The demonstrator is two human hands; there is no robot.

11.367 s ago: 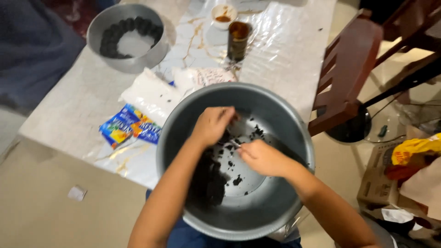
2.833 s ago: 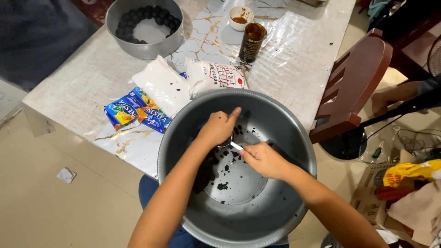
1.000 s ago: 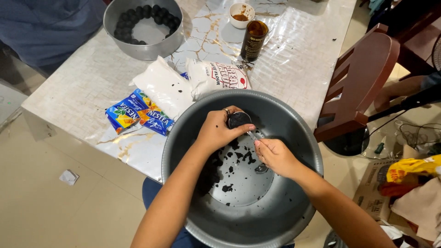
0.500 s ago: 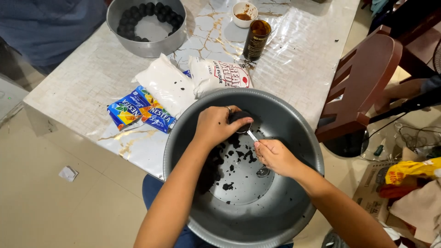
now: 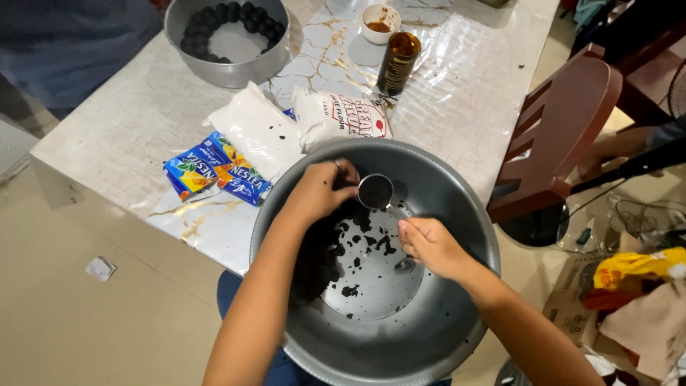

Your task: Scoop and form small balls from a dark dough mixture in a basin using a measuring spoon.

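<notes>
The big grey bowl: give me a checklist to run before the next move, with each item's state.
1. Left hand has the small metal cup in its grip: ok.
2. Cup over the big grey bowl: ok.
3. Right hand inside the bowl, holding a spoon: cannot tell.
4. Dark crumbs kept in the bowl: not ok, specks on the table.
5. Brown bottle upright, apart from the bowl: ok.

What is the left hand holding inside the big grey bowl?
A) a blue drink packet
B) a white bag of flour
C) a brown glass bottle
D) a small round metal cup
D: the left hand grips a small round metal cup over the dark crumbs inside the big grey bowl; the bottle, the white bag and the blue packets all lie out on the table.
</notes>
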